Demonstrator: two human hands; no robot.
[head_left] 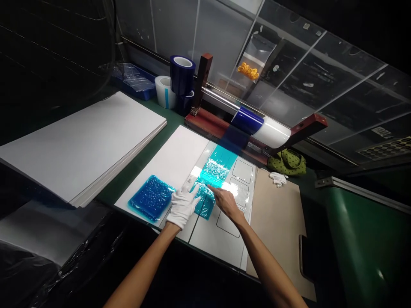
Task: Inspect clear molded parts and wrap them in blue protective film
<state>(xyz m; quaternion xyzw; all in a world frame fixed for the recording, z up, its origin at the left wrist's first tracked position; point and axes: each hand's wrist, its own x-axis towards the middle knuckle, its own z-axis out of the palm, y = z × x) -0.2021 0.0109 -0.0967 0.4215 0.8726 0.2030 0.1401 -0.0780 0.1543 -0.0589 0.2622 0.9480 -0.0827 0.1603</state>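
Observation:
A strip of translucent blue film [224, 156] runs down from a roll onto a pale panel [212, 239] marked with dark rounded outlines. My left hand [183, 207], in a white glove, rests at the film's left edge with its fingers spread. From the right, my bare right hand [227, 203] reaches over the film, index finger stretched out to its surface and the other fingers partly curled. The film looks wrinkled and shiny near both hands. Just left of the glove lies a stack of blue film squares [150, 199] on a white sheet [173, 154].
A blue film roll [247, 121] and a white roll [272, 131] sit on a bar between red posts [205, 70]. Spare rolls [182, 77] stand behind. White sheets [86, 141] are stacked at left. A brown board [278, 218], white glove [278, 179] and green dotted pouch [287, 162] lie right.

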